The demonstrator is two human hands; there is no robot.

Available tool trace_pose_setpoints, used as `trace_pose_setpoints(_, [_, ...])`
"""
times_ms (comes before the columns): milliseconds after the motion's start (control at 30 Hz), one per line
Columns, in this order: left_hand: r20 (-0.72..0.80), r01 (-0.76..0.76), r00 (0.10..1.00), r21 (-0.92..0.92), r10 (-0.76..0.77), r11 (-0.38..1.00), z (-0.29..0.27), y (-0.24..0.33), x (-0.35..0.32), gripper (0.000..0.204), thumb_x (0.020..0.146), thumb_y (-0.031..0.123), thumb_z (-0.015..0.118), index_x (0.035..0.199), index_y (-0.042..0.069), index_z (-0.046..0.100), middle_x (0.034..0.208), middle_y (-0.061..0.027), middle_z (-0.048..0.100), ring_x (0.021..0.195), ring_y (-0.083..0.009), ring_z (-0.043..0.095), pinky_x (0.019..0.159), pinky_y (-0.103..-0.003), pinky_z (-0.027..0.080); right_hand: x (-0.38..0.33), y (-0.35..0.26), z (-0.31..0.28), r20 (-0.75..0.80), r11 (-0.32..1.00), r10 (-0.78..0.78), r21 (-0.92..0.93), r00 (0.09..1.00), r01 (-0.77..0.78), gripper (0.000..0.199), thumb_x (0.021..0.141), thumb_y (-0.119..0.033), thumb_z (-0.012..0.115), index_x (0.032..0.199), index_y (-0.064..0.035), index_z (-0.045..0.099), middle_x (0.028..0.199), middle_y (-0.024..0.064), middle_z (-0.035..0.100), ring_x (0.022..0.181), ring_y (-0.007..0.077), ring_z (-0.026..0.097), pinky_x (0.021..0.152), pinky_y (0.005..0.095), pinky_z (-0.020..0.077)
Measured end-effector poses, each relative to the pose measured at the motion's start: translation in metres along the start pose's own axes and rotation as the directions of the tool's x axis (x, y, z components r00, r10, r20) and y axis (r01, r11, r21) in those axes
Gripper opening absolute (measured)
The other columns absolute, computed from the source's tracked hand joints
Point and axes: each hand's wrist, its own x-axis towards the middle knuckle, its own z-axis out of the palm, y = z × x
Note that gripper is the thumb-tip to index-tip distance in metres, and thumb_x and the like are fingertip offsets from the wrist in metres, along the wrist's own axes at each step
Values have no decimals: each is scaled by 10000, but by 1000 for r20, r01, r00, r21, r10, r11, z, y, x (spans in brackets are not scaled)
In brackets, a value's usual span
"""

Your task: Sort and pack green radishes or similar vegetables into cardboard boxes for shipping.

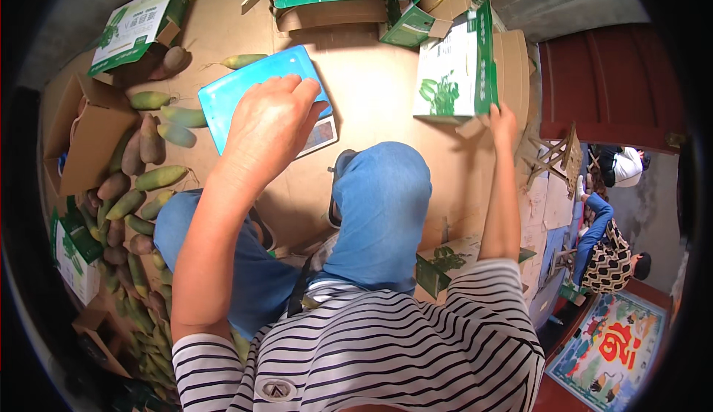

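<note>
My left hand (271, 118) is over a blue plastic tray (223, 100), its fingers curled down with their tips hidden; what they hold, if anything, is out of sight. The tray rests on a white scale (324, 134), whose corner shows beneath it. At the right, my right hand (503, 124) grips the lower corner of a white and green cardboard carton (451, 70) with a leafy vegetable print. Just beyond the tray lies a single green radish (243, 61). More green radishes (161, 177) and reddish-brown ones (151, 141) are spread to the left of my knee.
A brown open carton (93, 137) stands at the left, with a white-green carton (141, 26) behind it. Opened cartons (330, 12) line the far side. Cardboard (364, 92) covers the floor. At the right are a wooden stool (561, 161) and another person (605, 252) sitting.
</note>
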Motion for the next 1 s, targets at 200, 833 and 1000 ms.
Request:
trace_pose_setpoints(200, [-21, -44, 999, -11, 44, 999, -3, 9, 3, 163, 806, 118, 697, 892, 9, 611, 796, -146, 628, 768, -327, 603, 672, -422, 478, -129, 65, -96, 388, 999, 42, -25, 921, -34, 232, 873, -208, 610, 975, -4, 657, 761, 164, 666, 708, 215, 655, 665, 343, 484])
trace_pose_setpoints(833, [-206, 125, 970, -22, -127, 992, -24, -12, -7, 177, 843, 176, 677, 911, 26, 614, 845, -138, 646, 790, -331, 619, 665, -425, 483, -109, -54, -118, 391, 987, -145, 126, 909, 103, 288, 881, -266, 640, 1003, -7, 669, 747, 205, 652, 670, 220, 646, 654, 384, 483])
trace_pose_setpoints(1000, [-434, 213, 877, -31, -206, 976, -35, -24, -6, 178, 866, 188, 666, 935, 30, 619, 880, -129, 656, 817, -311, 631, 702, -388, 496, -82, -156, -156, 243, 872, -485, 66, 840, 485, 215, 860, -185, 645, 1001, -27, 677, 710, 185, 616, 609, 259, 603, 624, 339, 462])
